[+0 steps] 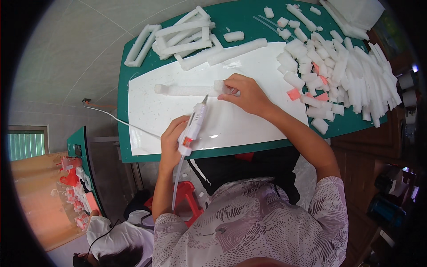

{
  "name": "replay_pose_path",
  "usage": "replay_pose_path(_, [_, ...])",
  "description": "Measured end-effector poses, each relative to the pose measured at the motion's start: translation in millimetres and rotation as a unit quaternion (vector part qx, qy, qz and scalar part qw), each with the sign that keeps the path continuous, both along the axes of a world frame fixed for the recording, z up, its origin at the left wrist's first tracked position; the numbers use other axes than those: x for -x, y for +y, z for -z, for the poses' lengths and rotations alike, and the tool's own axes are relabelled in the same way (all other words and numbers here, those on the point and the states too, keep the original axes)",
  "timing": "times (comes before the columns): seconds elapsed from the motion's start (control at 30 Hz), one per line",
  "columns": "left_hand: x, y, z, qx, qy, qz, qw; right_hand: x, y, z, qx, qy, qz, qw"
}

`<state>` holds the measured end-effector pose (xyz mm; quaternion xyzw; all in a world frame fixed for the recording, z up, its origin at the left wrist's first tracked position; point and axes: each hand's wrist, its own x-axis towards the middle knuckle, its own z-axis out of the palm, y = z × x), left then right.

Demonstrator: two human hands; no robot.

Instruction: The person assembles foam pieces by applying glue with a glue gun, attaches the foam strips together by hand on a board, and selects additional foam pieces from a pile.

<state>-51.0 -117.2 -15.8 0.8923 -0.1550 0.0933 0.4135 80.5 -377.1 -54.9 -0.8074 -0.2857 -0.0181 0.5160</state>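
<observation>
So the left hand [171,139] had its fingers wrapped around a white glue gun [194,124], with a clear glue stick [177,184] poking out the back end toward the near side. The right hand [248,95] was pinched narrow, thumb and fingers on a short foam block [219,86] at the right end of a foam strip [187,91]. That strip lay left to right on the white board [151,122], around the middle of the table [124,133]. The gun's nozzle was aimed up at the strip from the near side, left of the right hand; couldn't tell if it was touching.

Foam frames [184,36] were heaped far left on the green top, and a big pile of foam pieces [340,73] took up the right, with some pink bits [293,94] mixed in. A white cord [121,120] ran in from the left. Red stool [187,200] at the near side, too.
</observation>
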Motion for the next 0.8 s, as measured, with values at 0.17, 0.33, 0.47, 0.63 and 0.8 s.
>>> replay_pose_path(0.17, [26, 31, 1, -0.037, 0.004, -0.130, 0.991, 2, -2, -1, 0.001, -0.053, 0.012, 0.999])
replay_pose_path(0.33, [48, 77, 2, -0.033, 0.001, -0.249, 0.968, 0, -2, -5, 0.007, -0.039, 0.040, 0.998])
replay_pose_path(0.47, [41, 104, 8, -0.030, -0.017, -0.284, 0.958, -3, -11, -5, -0.014, -0.021, 0.019, 1.000])
replay_pose_path(0.63, [14, 133, 4, -0.017, -0.014, -0.311, 0.950, -4, -13, -13, -0.010, 0.003, -0.011, 1.000])
replay_pose_path(0.8, [-16, 176, 12, -0.063, -0.049, -0.185, 0.979, -6, -15, -4, 0.017, -0.003, -0.023, 1.000])
